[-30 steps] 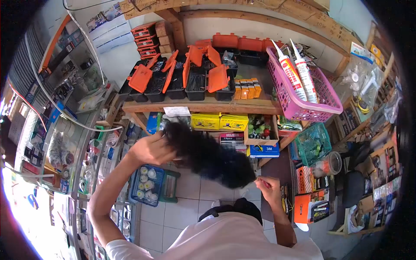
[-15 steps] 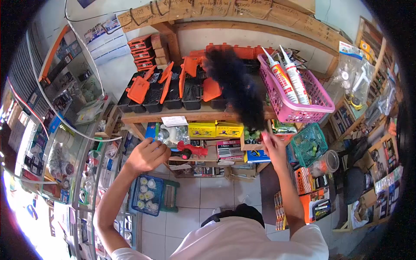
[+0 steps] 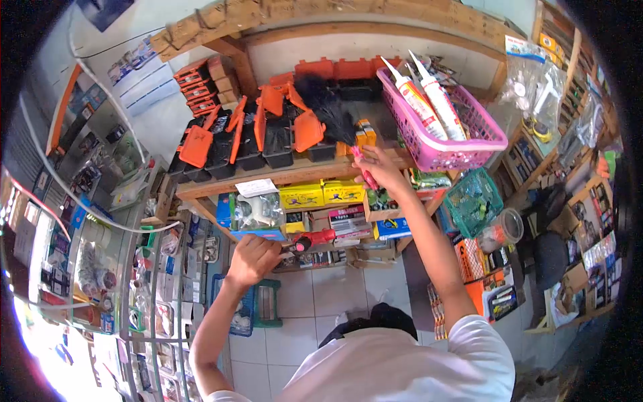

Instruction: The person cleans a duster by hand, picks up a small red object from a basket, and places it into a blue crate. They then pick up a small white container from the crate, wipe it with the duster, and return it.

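A wooden shelf unit [image 3: 295,175] carries open black bins with orange lids [image 3: 251,137] along its top board and a pink plastic basket [image 3: 447,130] at the right end. The right hand [image 3: 380,167] is closed around the pink handle of a black feather duster [image 3: 328,110], whose long axis runs up-left from the hand over the bins. The left hand [image 3: 253,260], loosely curled and empty, hangs lower, farther from the duster.

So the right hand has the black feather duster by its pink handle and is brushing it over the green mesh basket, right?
Not quite. The head view shows the right hand gripping the black feather duster by its pink handle, but the feathers lie over the open black and orange tool boxes on the wooden shelf, not the green mesh basket, which sits lower to the right.
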A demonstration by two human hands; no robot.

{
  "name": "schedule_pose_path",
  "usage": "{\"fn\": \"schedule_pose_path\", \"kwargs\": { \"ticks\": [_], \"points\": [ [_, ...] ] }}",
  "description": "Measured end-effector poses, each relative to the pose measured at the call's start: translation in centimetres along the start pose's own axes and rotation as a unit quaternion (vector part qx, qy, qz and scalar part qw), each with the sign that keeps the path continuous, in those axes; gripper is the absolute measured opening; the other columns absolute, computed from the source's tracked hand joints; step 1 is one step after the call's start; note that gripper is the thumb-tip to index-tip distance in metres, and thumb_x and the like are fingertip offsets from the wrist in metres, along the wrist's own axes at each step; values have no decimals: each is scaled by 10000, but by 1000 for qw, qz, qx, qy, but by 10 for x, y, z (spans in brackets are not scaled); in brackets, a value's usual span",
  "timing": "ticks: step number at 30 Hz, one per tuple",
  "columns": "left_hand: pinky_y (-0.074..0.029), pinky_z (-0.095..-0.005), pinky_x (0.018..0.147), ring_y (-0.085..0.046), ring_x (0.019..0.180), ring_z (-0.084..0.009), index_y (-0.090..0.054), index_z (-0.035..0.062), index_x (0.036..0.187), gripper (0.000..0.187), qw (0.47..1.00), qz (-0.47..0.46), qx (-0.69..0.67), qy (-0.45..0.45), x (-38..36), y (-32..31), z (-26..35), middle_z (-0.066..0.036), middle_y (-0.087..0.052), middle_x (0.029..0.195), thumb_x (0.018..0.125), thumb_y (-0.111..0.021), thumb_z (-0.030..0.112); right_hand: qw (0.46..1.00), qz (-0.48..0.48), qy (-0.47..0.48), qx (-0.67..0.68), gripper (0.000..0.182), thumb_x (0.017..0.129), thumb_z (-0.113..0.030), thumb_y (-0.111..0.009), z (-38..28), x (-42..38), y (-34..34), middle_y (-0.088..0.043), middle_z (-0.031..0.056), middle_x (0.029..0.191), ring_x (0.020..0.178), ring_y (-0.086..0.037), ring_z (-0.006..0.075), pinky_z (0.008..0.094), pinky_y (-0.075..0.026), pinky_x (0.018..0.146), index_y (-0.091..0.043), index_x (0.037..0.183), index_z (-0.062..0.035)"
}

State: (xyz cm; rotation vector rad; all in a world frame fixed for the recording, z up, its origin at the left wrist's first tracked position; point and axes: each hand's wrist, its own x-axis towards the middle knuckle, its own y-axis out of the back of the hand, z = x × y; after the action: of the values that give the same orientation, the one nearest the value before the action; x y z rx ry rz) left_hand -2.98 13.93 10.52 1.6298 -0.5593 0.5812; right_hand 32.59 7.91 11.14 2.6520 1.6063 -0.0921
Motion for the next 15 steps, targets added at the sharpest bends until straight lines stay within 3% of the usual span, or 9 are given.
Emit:
{"fn": "schedule_pose_path", "kwargs": {
  "ticks": [4,7,8,10,11,12,13,14,15],
  "points": [
    [-436,-370,614,-563,693,-262,-594,48,858,207,991,-16,-102,85,-6,-28,16,-81,-583,760,709,-728,101,1000,14,16,16,712,874,-352,-639,25,5,16,-626,124,1074,813,-650,163,283,-526,601,-285,1410,-45],
    [-444,-389,617,-553,666,-297,-596,36,848,158,976,-36,-146,155,-11,-65,36,-109,-581,727,753,-706,101,990,94,108,-13,637,871,-387,-640,49,-11,33,-600,92,1122,1007,-579,146,296,-492,766,-396,1344,-37],
    [-444,-389,617,-553,666,-297,-596,36,848,158,976,-45,-153,150,-16,-81,44,-109,-581,727,753,-706,101,980,134,140,-37,575,884,-323,-632,49,-32,36,-626,126,1072,1029,-570,201,331,-446,869,-417,1318,-13],
    [-451,-383,604,-570,637,-262,-586,14,851,141,914,-53,-256,311,-27,-117,61,-123,-577,692,822,-666,126,964,147,219,-43,472,895,-285,-617,112,-37,52,-636,101,1037,991,-582,182,326,-449,859,-477,1252,-10],
    [-444,-337,562,-584,630,-177,-576,15,839,197,840,-119,-350,397,-27,-129,68,-92,-594,675,910,-586,198,974,146,175,-11,380,893,-249,-617,130,-54,51,-644,79,979,960,-591,170,323,-451,853,-530,1179,-14],
    [-444,-337,562,-584,630,-177,-576,15,839,197,840,-126,-351,394,-28,-148,73,-92,-594,675,910,-586,198,980,139,136,-37,367,888,-270,-619,151,-72,52,-640,70,928,900,-596,159,310,-455,836,-550,1154,-26],
    [-433,-316,543,-577,624,-148,-568,23,829,237,758,-104,-456,454,-32,-171,80,-69,-595,671,936,-546,233,987,90,75,-113,366,896,-311,-597,158,-94,53,-633,72,941,873,-602,164,291,-460,798,-565,1123,-25],
    [-422,-294,523,-571,618,-120,-560,31,820,281,660,-79,-550,505,-32,-191,86,-47,-596,667,962,-506,267,997,31,-22,-72,411,914,-375,-557,165,-112,51,-630,62,971,863,-610,163,282,-466,727,-542,1154,-42],
    [-412,-261,521,-555,592,-123,-539,64,814,325,613,-77,-585,525,-26,-207,94,-23,-579,676,982,-454,330,992,-30,-117,-31,456,931,-438,-516,171,-126,52,-626,52,1002,852,-619,162,274,-472,657,-519,1185,-59]
  ]
}}
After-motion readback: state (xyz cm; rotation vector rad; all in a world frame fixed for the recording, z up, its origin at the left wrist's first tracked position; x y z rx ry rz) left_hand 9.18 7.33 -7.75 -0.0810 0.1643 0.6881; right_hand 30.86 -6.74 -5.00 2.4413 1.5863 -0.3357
